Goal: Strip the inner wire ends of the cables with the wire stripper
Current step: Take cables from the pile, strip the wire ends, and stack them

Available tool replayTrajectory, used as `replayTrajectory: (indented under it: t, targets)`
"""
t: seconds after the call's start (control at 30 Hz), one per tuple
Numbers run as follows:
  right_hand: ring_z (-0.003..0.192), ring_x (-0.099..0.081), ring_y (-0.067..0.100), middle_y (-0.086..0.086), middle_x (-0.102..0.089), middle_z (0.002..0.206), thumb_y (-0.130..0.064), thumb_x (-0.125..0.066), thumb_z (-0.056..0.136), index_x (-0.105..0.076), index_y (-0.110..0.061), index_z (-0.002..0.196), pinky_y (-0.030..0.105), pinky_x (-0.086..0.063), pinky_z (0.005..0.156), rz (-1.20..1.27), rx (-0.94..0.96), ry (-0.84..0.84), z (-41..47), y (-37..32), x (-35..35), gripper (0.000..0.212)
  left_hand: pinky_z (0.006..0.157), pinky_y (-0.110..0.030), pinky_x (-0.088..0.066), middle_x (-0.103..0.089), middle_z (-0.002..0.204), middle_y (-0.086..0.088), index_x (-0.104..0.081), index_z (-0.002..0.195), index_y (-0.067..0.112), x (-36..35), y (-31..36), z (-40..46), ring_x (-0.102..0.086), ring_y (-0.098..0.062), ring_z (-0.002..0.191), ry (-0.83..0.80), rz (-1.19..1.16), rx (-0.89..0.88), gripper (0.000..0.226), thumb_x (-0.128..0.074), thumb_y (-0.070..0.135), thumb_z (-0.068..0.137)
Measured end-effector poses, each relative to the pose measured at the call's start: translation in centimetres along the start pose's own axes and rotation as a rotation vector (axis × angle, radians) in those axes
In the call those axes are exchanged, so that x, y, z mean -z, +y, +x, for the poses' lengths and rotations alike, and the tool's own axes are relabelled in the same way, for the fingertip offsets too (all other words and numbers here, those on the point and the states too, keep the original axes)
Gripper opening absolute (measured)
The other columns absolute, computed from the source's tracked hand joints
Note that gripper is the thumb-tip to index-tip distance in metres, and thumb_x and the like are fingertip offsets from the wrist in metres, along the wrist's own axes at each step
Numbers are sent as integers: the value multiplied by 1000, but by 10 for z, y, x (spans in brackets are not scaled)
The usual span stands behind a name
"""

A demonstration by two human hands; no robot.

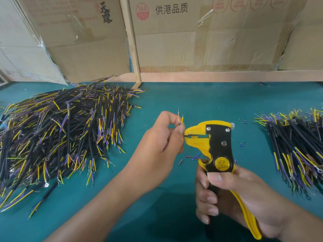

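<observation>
You are at a small assembly workshop bench. Its green mat (174, 102) carries a large heap of cut black cables (57, 130) to the left, a smaller bundle (297, 151) to the right, and snipped insulation bits (192, 157) between them. Behind the mat stand flattened, printed cardboard cartons (192, 37).

A yellow and black wire stripper (215, 145) is standing upright above the table, its yellow head pointing left and closing on a thin inner wire (191, 136). Two more inner wire ends, one yellow (182, 119) and one blue (179, 123), are sticking up just beside the head. A large pile of black cables (57, 131) is lying at the left, a smaller pile (297, 145) at the right
</observation>
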State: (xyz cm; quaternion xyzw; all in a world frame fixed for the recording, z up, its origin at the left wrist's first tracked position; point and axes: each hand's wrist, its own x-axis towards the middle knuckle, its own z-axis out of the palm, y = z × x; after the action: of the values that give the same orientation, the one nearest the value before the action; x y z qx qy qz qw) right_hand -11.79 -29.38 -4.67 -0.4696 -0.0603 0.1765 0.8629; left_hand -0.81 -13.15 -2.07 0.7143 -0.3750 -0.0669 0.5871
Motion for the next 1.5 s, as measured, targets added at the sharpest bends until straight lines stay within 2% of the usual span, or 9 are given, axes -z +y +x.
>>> replayTrajectory:
  t: [0.3, 0.57, 0.7, 0.8, 0.93, 1.1, 1.2, 1.33, 1.5]
  targets:
    - [49, -36, 21, 9, -34, 59, -35, -89, 70, -52, -7, 71, 37, -40, 54, -2, -33, 88, -2, -1, -9, 46, 48, -21, -25, -37, 53, 13, -38, 88, 30, -1, 3, -2, -26, -10, 51, 17, 32, -19, 15, -36, 37, 101]
    - [36, -23, 13, 3, -27, 50, -52, -92, 57, -44, -13, 61, 21, -31, 42, -72, -29, 275, -1, 2, -14, 62, 59, -54, -39, -38, 60, 12, -38, 92, 33, -2, 1, -3, -34, -24, 61, 36, 180, -78, 19, -33, 50, 98]
    - [36, -22, 13, 3, -26, 51, -53, -90, 61, -42, -13, 63, 20, -30, 41, -85, -31, 278, -1, 1, -15, 63, 49, -47, -31, -33, 55, -6, -38, 88, 36, 1, -3, 0, -29, -28, 53, 88, 280, -79, 16, -35, 49, 97]
    - [37, -23, 13, 3, -28, 52, -56, -91, 59, -40, -11, 67, 20, -30, 41, -111, -42, 242, -2, -3, -12, 68, 48, -31, -23, -30, 50, 8, -38, 91, 33, 7, -6, 3, -24, -20, 48, 53, 329, -115, 12, -36, 40, 99]
    - [37, -24, 13, 3, -30, 54, -56, -90, 61, -44, -12, 68, 20, -31, 41, -141, -47, 210, -4, -7, -11, 64, 46, -23, -21, -32, 49, 9, -39, 96, 29, 18, -9, 5, -23, -14, 46, -3, 361, -176, 16, -34, 43, 100]
    - [39, -25, 14, 3, -32, 56, -59, -90, 60, -42, -9, 70, 21, -32, 42, -207, -51, 218, -5, -7, -11, 69, 45, -27, -20, -30, 53, -3, -40, 97, 28, 24, -12, 6, -22, -19, 48, -45, 355, -189, 19, -35, 46, 100]
    - [40, -26, 14, 4, -31, 57, -59, -89, 61, -36, -4, 72, 22, -32, 42, -221, -56, 216, -5, -9, -9, 77, 46, -26, -20, -29, 52, 1, -40, 96, 30, 30, -14, 8, -21, -17, 48, -62, 326, -183, 18, -36, 47, 99]
    - [40, -26, 14, 4, -31, 56, -52, -84, 68, -38, -3, 72, 22, -32, 43, -240, -51, 215, -4, -7, -8, 68, 47, -27, -21, -31, 53, 5, -42, 97, 34, 30, -23, 7, -23, -16, 49, -66, 340, -192, 16, -38, 49, 99]
    - [36, -27, 11, -1, -30, 52, -46, -96, 53, -46, -14, 65, 23, -33, 38, -44, 175, 333, -10, -39, 6, 61, 50, -27, -29, -46, 63, 12, -49, 87, 32, 99, -32, 18, -34, -8, 52, 423, 227, -103, 13, -47, 44, 93]
